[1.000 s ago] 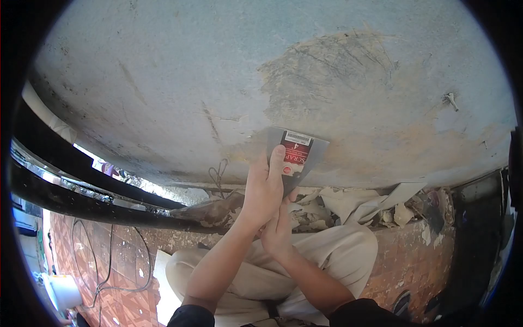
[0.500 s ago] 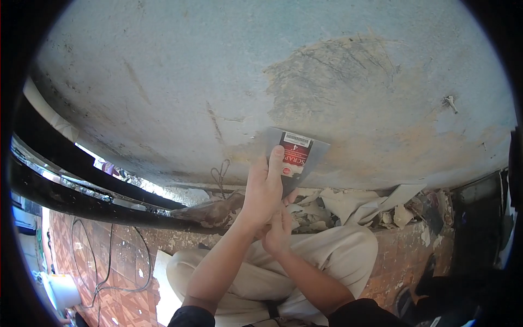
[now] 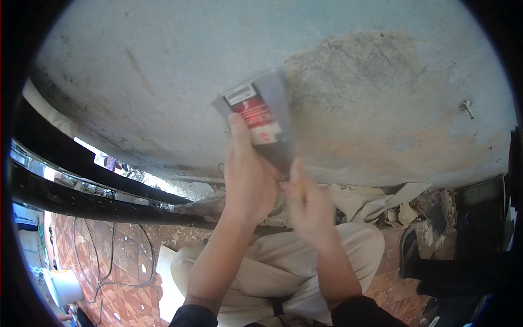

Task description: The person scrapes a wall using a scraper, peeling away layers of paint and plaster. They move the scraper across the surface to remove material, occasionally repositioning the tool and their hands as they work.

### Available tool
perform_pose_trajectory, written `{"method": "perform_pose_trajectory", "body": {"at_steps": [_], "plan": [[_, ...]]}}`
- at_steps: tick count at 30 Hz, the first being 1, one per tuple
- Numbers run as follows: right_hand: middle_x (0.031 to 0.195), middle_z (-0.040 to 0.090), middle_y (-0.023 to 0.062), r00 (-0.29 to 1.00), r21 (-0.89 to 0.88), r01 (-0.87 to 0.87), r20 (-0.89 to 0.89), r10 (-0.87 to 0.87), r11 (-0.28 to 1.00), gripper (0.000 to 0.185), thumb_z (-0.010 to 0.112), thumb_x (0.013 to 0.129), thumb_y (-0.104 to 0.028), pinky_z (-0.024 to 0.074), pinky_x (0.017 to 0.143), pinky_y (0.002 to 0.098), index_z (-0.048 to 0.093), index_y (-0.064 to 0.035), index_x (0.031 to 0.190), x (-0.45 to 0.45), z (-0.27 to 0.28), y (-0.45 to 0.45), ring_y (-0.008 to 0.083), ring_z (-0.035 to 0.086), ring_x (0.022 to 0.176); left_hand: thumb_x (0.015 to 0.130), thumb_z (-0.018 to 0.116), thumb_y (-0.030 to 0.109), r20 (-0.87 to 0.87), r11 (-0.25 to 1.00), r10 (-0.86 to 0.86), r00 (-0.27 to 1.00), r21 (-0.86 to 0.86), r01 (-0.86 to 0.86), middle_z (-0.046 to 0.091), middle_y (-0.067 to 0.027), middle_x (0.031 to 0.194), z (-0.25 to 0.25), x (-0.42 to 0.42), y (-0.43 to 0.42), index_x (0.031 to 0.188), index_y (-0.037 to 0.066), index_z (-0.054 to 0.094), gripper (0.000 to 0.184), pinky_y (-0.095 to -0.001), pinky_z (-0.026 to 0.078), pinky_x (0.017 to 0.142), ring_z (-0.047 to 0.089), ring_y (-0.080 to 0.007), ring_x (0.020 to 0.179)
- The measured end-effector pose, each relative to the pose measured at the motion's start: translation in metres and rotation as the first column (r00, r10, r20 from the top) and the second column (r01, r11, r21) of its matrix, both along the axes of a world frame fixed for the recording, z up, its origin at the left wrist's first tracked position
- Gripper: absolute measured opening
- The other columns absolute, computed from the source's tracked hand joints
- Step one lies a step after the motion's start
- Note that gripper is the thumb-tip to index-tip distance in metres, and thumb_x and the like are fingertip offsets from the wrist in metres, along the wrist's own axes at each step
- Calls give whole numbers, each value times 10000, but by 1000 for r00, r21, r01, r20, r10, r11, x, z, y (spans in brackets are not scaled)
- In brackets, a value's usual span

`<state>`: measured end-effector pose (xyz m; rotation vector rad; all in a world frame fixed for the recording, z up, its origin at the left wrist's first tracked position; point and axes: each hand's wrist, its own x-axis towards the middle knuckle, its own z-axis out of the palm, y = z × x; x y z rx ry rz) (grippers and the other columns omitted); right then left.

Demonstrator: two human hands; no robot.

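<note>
A wide metal scraper (image 3: 283, 117) with a red and white label is raised against the pale blue wall (image 3: 163, 87), its blade pointing up and tilted to the left. My left hand (image 3: 248, 182) is closed on the blade, the thumb lying over the label. At the lower end, my right hand (image 3: 313, 212) is wrapped around the handle, which is mostly hidden; a bit of yellow shows there. Motion smears both the blade and my right hand. To the right of the blade, a rough bare patch (image 3: 354, 71) shows on the wall.
Peeled flakes and debris (image 3: 348, 204) lie along the wall's foot. Black pipes (image 3: 98, 199) run at the left, above a looped cable (image 3: 111, 256) and a white bucket (image 3: 65, 286). A screw-like fixing (image 3: 467, 108) sticks out of the wall. A dark shoe (image 3: 409, 250) is at the right.
The scraper has moved up and left and now leans the other way, with my left hand still on its blade. My right hand has shifted up and right.
</note>
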<state>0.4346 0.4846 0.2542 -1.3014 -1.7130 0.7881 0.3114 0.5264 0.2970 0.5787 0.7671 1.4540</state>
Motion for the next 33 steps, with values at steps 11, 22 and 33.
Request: {"method": "perform_pose_trajectory", "body": {"at_steps": [11, 22, 33], "plan": [[914, 557, 30, 849, -148, 50, -514, -120, 988, 395, 369, 1043, -335, 405, 577, 234, 534, 16, 1119, -4, -73, -22, 72, 520, 717, 1052, 337, 389, -152, 966, -257, 954, -75, 248, 643, -133, 872, -17, 34, -10, 1077, -7, 541, 446, -300, 525, 564, 643, -181, 639], [495, 414, 52, 977, -121, 205, -35, -211, 971, 346, 571, 964, -299, 325, 442, 303, 602, 32, 869, 70, -1, -14, 112, 419, 441, 1062, 329, 347, 150, 942, -335, 930, 70, 328, 627, -169, 1130, -26, 45, -11, 1260, -9, 483, 435, -391, 524, 872, 657, -266, 985], [510, 431, 109, 956, -1, 273, 109, -271, 962, 328, 562, 961, -277, 336, 450, 334, 620, 45, 998, 71, 1, -22, 217, 415, 410, 1058, 349, 345, 22, 916, -401, 916, 7, 401, 650, -145, 1073, -31, 48, -10, 1228, -12, 517, 429, -351, 547, 829, 677, -238, 935]]}}
